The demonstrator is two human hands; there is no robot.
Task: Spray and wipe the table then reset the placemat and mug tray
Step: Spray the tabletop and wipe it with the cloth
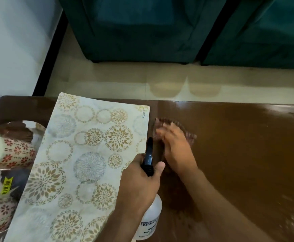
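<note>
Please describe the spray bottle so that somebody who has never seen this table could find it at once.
Start at the brown table and find the pale placemat with round floral patterns on its left part. At the mat's near right edge, the left hand grips the spray bottle. It is the only clear bottle there, with a black trigger head and a white label; the right hand beside it presses a cloth.

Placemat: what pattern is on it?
Pale placemat printed with gold and grey floral circles; seen in the head view.
</note>
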